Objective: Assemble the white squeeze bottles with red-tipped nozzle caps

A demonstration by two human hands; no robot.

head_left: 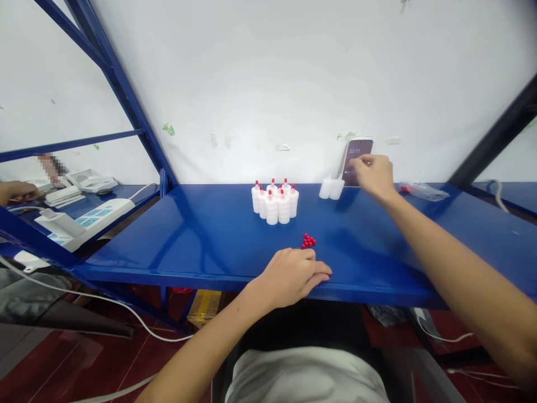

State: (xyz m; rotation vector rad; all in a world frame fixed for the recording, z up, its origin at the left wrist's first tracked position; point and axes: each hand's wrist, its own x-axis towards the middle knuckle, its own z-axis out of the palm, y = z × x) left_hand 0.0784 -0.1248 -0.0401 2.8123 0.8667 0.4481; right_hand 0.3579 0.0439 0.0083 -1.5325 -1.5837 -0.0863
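Observation:
My left hand (298,274) rests at the front edge of the blue table, thumb and fingertips close together. A hint of red shows at its fingertips; I cannot make out what, if anything, is pinched there. Just beyond it lies a small pile of loose red caps (309,241). My right hand (375,174) is raised in front of the phone (356,154), fingers curled into a pinch with their content hidden. Left of that hand, two white pieces (331,188) stand side by side. Farther left, several white bottles with red-tipped nozzles (272,210) stand upright in a cluster.
The blue table (201,224) meets a white wall. A clear plastic bag (425,191) with something red lies at the right. Blue frame posts (126,84) rise at the left. Beyond them are a power strip (100,218) and another person's hand (19,191). A cardboard box (205,305) sits below.

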